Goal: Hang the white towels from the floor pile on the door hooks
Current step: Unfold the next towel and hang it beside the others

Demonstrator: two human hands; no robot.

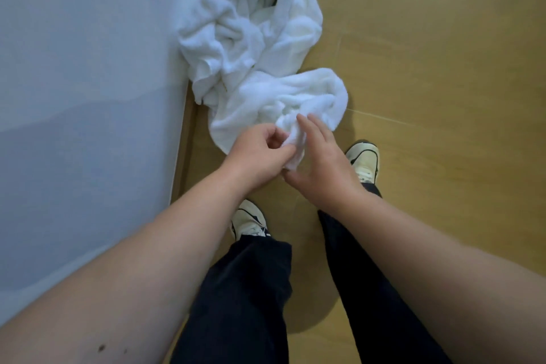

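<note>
**A:** Head view, looking down. Where is the work item relative to the hands?

**B:** The nearest towel (274, 100) lies on the floor (428, 68), directly ahead of both hands, with one bunched corner raised between them. The rest of the towel pile (248, 18) sits beyond it, against the white panel (88, 68) on the left. No door hooks are in view.

**A:** State of the hands?

**B:** The left hand (260, 154) is closed in a pinch on the raised corner. The right hand (322, 165) is touching the same corner from the other side, fingers (307, 127) extended and spread along the cloth; whether it has actually gripped cannot be determined.

**A:** Orientation of the towel?

**B:** Its long axis runs from the held corner away and to the right, then curls back toward the pile. The body of the cloth lies forward of the hands, between them and the pile.

**A:** Which hand is nearer?

**B:** Both are at the corner. The left hand has the firmer hold; judged from this, a lift would likely lead with the left while the right slides along the edge to find a second corner. The towel may still overlap the pile and could drag it.
</note>
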